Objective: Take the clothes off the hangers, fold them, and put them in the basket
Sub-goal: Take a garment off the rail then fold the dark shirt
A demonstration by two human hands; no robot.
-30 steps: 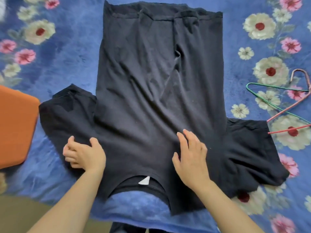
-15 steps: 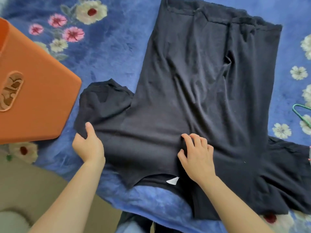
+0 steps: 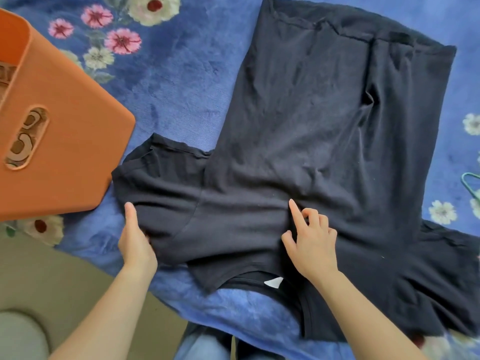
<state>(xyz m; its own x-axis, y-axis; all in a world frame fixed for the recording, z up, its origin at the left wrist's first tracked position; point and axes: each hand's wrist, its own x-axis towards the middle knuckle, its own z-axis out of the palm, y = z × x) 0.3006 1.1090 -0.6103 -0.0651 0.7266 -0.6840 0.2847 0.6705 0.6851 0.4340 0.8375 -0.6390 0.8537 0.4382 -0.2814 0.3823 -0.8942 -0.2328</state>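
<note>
A black T-shirt (image 3: 324, 126) lies flat on the blue flowered blanket (image 3: 181, 74), collar and white label (image 3: 273, 282) toward me. My left hand (image 3: 135, 240) grips the shirt's left sleeve near the shoulder seam, thumb on top and fingers hidden under the cloth. My right hand (image 3: 310, 242) rests on the shirt just above the collar. Its index finger is straight and presses into a crease, while the other fingers curl loosely and hold nothing. The orange basket (image 3: 67, 162) stands at the left, close to the sleeve.
The end of a green wire hanger (image 3: 471, 181) shows at the right edge. Tan floor (image 3: 52, 281) lies beyond the blanket at lower left. My knees in jeans (image 3: 207, 346) are at the bottom edge.
The view has swung left, bringing the basket in. My left hand went from resting curled on the shirt to gripping the sleeve edge. My right hand slid toward the middle and straightened its index finger.
</note>
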